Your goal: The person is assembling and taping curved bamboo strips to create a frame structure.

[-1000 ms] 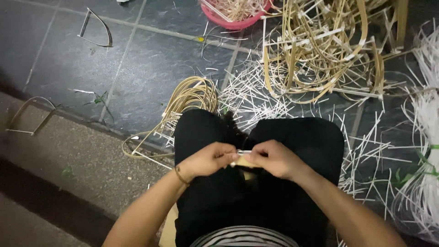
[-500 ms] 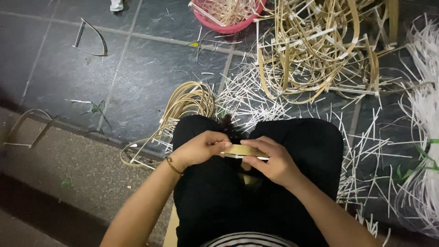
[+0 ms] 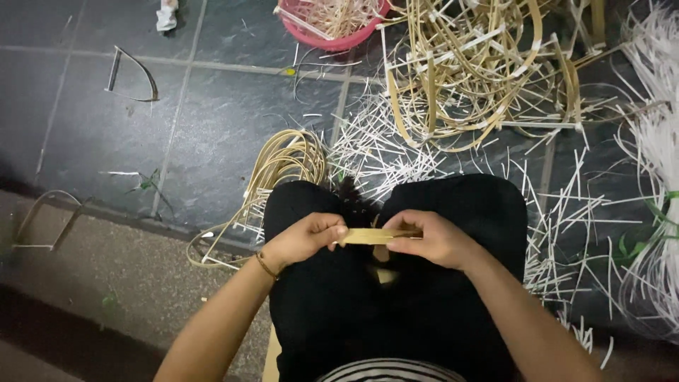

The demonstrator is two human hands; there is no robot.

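I hold a short flat tan bamboo strip [image 3: 373, 235] level over my lap, above my black trousers. My left hand [image 3: 305, 238] pinches its left end between thumb and fingers; a thin bracelet sits on that wrist. My right hand [image 3: 433, 239] grips the strip's right end, fingers curled over it. A further bit of tan strip shows below the hands, partly hidden in my lap.
A coil of thin tan cane [image 3: 286, 161] lies on the dark tiled floor by my left knee. White offcut strips [image 3: 385, 152] litter the floor ahead. A heap of bent bamboo hoops [image 3: 481, 71], a pink basin [image 3: 332, 21], white strands [image 3: 654, 212] and bent frames [image 3: 131, 74] lie around.
The view has shifted slightly. My hands have drawn a little apart, so more of the strip shows between them.
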